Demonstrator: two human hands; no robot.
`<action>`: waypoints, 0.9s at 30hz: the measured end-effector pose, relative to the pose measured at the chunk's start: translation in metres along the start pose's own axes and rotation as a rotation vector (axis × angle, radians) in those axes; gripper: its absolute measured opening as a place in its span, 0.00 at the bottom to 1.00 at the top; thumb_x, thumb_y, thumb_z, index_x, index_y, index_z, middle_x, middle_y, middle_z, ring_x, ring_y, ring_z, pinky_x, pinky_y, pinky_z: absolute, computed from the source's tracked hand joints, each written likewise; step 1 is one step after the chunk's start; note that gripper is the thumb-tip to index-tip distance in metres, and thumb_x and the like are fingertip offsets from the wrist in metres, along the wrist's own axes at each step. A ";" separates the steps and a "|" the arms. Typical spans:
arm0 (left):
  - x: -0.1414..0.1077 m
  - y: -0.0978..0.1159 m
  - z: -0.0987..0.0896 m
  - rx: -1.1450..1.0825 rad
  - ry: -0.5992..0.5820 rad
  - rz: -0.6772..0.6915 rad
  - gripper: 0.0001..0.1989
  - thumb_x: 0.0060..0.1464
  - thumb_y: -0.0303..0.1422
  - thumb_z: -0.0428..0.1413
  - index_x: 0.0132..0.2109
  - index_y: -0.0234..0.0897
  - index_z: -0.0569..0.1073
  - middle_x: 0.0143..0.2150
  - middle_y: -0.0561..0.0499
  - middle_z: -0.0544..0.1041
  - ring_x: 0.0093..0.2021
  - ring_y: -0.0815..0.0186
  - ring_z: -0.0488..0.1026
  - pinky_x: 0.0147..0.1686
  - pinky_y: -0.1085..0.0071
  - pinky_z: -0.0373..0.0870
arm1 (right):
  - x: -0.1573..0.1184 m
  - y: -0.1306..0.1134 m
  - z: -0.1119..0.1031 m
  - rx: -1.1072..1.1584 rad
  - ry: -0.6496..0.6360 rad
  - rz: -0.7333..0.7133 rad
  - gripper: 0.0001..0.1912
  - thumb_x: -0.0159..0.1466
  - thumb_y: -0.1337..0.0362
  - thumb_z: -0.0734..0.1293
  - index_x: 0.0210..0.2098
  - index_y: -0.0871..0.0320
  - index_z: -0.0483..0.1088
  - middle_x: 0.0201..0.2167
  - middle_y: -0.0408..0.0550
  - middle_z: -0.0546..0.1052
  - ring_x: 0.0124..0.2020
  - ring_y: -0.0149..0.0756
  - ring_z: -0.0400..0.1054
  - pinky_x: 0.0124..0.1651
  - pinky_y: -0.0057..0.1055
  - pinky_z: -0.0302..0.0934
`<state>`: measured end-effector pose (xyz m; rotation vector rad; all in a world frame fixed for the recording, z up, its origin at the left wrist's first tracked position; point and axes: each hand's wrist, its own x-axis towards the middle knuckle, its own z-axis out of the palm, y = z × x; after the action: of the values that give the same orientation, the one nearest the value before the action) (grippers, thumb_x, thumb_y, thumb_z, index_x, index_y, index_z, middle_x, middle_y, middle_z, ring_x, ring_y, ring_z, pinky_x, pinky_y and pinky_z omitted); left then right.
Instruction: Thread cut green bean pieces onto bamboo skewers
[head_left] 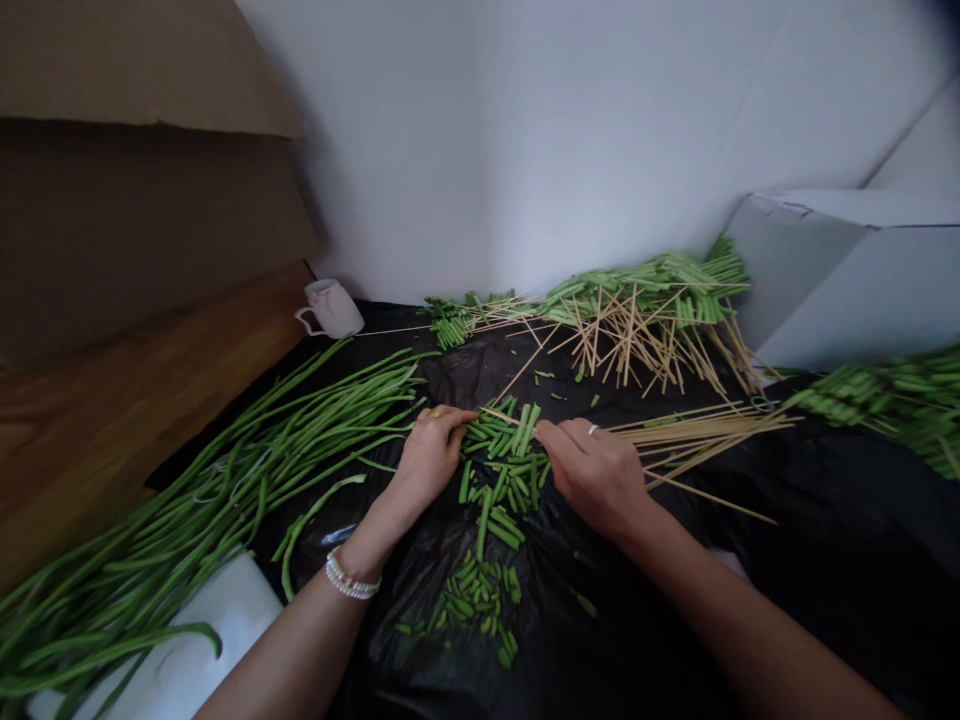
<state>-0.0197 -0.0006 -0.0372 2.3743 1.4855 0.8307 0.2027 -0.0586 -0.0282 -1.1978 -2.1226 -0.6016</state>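
Note:
My left hand (431,450) is closed, its fingertips at the left end of a thin wooden skewer (501,414). From the other side, my right hand (592,470) grips the same skewer near a couple of cut green bean pieces (527,428), which appear to be threaded on it. Below the skewer, between my hands, lies a loose pile of cut bean pieces (517,485). A second scatter of shorter bits (480,595) is closer to me. My right palm hides part of the skewer.
Long whole beans (300,440) spread to the left, partly over a white box (202,630). Bare skewers (705,435) lie right. Skewered beans (645,290) are heaped at the wall, with more (885,395) far right. A mug (334,308) and a white carton (847,270) stand behind.

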 end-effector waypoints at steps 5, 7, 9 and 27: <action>-0.002 -0.004 0.003 0.110 -0.050 0.052 0.16 0.54 0.25 0.54 0.49 0.40 0.76 0.46 0.45 0.78 0.48 0.57 0.70 0.49 0.59 0.64 | 0.000 -0.001 -0.001 0.007 -0.007 -0.009 0.12 0.63 0.72 0.59 0.41 0.61 0.72 0.26 0.43 0.71 0.29 0.32 0.60 0.32 0.31 0.51; -0.002 -0.003 0.001 0.139 -0.039 0.045 0.14 0.53 0.27 0.56 0.47 0.41 0.77 0.43 0.45 0.78 0.47 0.57 0.70 0.49 0.59 0.63 | 0.001 -0.002 -0.001 0.013 -0.009 -0.009 0.11 0.64 0.71 0.59 0.41 0.61 0.72 0.26 0.44 0.71 0.30 0.32 0.60 0.32 0.32 0.50; -0.002 -0.003 -0.001 0.142 -0.036 0.044 0.12 0.52 0.29 0.58 0.44 0.41 0.78 0.40 0.46 0.77 0.45 0.57 0.69 0.48 0.60 0.63 | 0.001 -0.003 -0.001 0.015 -0.015 -0.008 0.11 0.65 0.70 0.59 0.40 0.61 0.72 0.26 0.44 0.71 0.30 0.32 0.60 0.32 0.32 0.50; -0.003 0.014 -0.003 0.101 -0.040 0.067 0.10 0.54 0.28 0.52 0.43 0.39 0.74 0.38 0.48 0.76 0.40 0.60 0.69 0.44 0.64 0.64 | 0.002 -0.003 -0.002 0.043 -0.020 -0.005 0.11 0.65 0.70 0.59 0.41 0.60 0.72 0.26 0.43 0.70 0.30 0.33 0.60 0.32 0.32 0.50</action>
<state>-0.0122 -0.0102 -0.0292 2.5110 1.4734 0.7351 0.1999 -0.0604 -0.0261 -1.1800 -2.1450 -0.5449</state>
